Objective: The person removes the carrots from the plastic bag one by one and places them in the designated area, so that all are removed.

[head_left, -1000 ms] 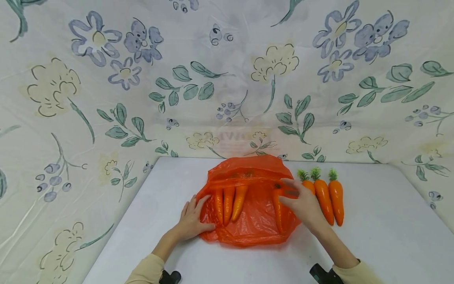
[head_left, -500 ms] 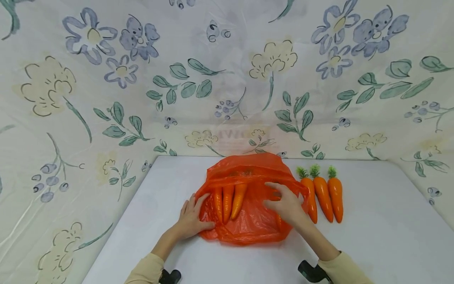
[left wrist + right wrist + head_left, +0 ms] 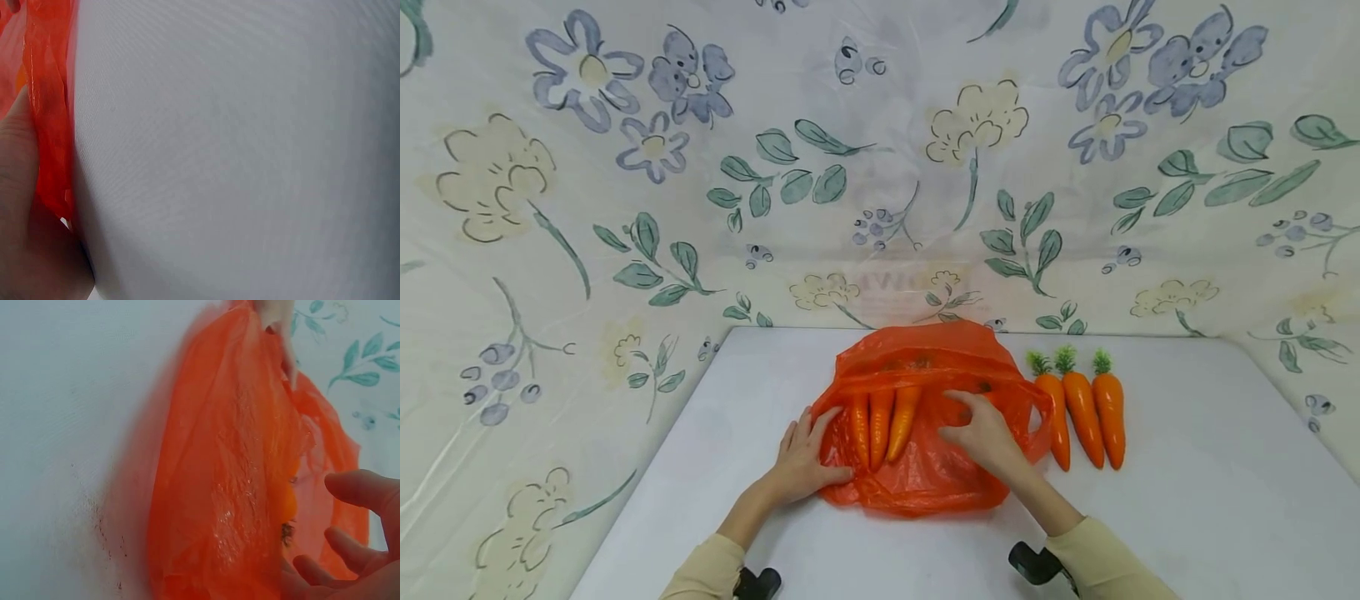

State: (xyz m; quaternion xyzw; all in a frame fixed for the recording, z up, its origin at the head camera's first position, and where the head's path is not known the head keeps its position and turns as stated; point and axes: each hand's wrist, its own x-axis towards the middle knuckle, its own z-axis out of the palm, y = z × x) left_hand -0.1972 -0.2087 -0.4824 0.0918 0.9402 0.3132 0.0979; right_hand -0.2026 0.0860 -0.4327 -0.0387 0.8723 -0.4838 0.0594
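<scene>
An orange bag [image 3: 940, 482] of carrots [image 3: 881, 429] lies at centre frame, left hand [image 3: 800, 464] gripping its edge, right hand [image 3: 988, 433] empty, fingers spread; should that grip slacken, the mouth could collapse inward.

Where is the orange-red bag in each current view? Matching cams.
Head: orange-red bag sits low centre, left of the three loose carrots.
Left wrist: orange-red bag runs down the upper left edge.
Right wrist: orange-red bag fills the middle, top to bottom.
Shared landmark: white tabletop, right of it in left wrist, left of it in right wrist.
</scene>
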